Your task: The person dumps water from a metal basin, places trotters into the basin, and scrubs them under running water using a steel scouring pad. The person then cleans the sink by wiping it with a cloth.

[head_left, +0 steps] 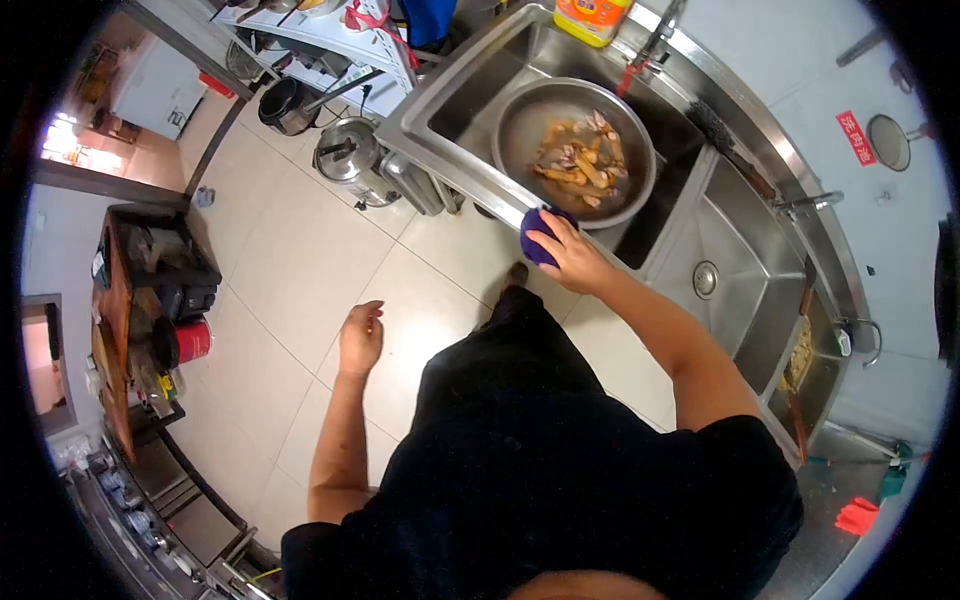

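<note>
My right hand (570, 258) presses a dark purple cloth (538, 240) against the front rim of the steel sink (480, 180), its fingers bent over the cloth. Just beyond the cloth, a round metal basin (515, 125) sits in the left sink bowl. Yellowish-brown pieces of food (585, 165), perhaps poultry feet, lie in the basin. My left hand (362, 338) hangs over the tiled floor, away from the sink, with its fingers curled in and nothing visible in them.
A yellow-orange bottle (592, 18) and a tap (660, 40) stand behind the basin. To the right is a second sink bowl with a drain (706, 280). A lidded steel pot (350, 160) stands on the floor, left of the sink. Shelving with a red tin (193, 340) lines the left.
</note>
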